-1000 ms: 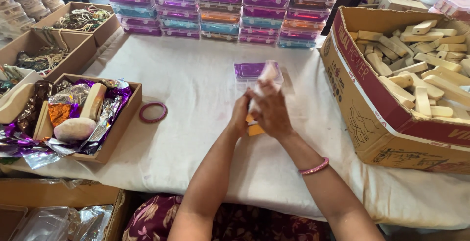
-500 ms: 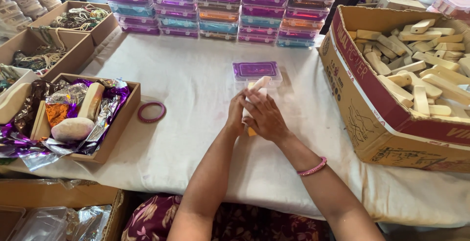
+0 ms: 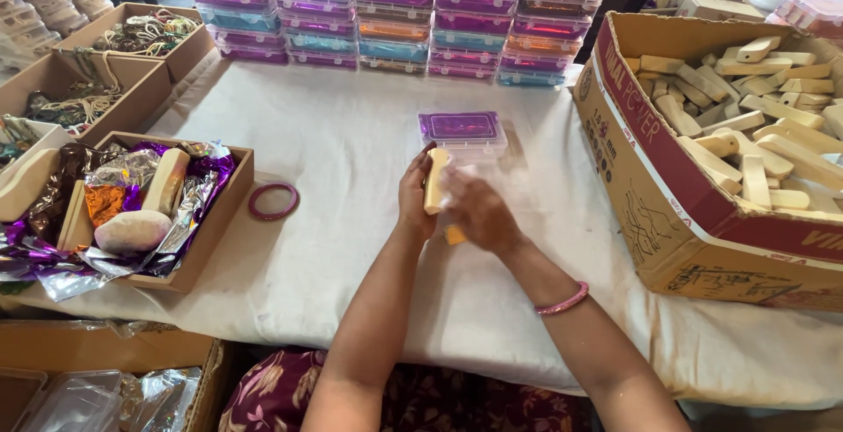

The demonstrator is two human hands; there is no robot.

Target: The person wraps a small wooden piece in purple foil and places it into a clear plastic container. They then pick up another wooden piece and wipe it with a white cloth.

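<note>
Your left hand (image 3: pixel 415 197) pinches the wooden block (image 3: pixel 435 181) upright above the worktop (image 3: pixel 351 142), just before the clear plastic box (image 3: pixel 463 133). Your right hand (image 3: pixel 479 212) blurs beside it; whether its grip is closed is unclear. The block looks light, stiff and smooth: grip its long sides.

A pale tan wooden block (image 3: pixel 435 180) sat in the left hand (image 3: pixel 414 197). The clear plastic box (image 3: pixel 463 134) just beyond had a purple lining. The tablecloth (image 3: pixel 351 142) was off-white. A dark maroon ring (image 3: pixel 273 201) lay on it. The right wrist wore a pink bangle (image 3: pixel 562 300). Stacked boxes (image 3: pixel 395 10) showed purple, teal and orange. The large carton (image 3: pixel 694 212) was brown with a red band.
</note>
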